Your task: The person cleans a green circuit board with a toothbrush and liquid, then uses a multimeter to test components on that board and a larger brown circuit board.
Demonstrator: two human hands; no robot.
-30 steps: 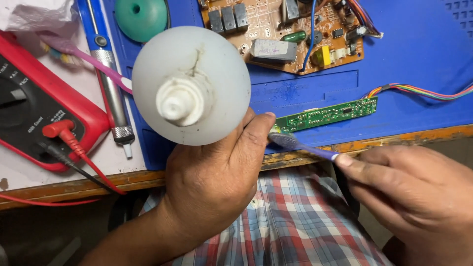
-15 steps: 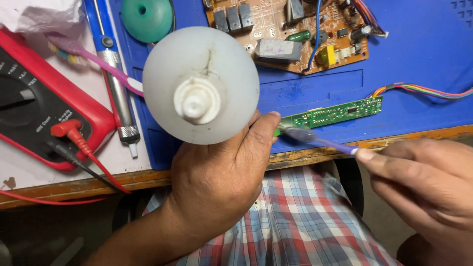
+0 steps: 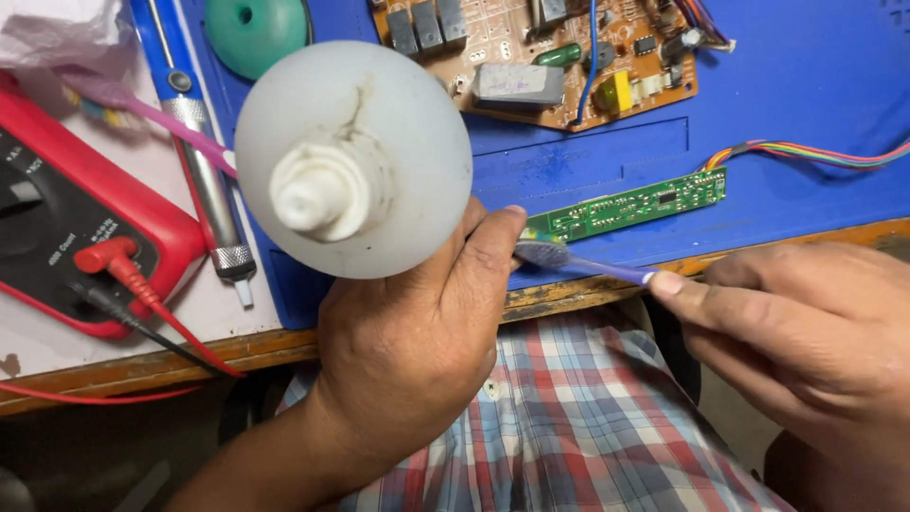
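Gripping white bottle (image 3: 353,161) (contents unseen), right hand (image 3: 806,332) — toothbrush (image 3: 578,262)

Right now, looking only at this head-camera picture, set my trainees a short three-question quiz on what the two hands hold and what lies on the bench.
1. True or false: the left hand holds a white plastic bottle with its capped nozzle turned toward the camera.
2. Multiple choice: the head of the purple toothbrush held in the right hand is at which spot? A) the red multimeter B) the near end of the narrow green circuit board C) the teal dome
3. Fill in: the large brown circuit board lies on a ____ mat.

Key: 1 true. 2 B. 3 blue.
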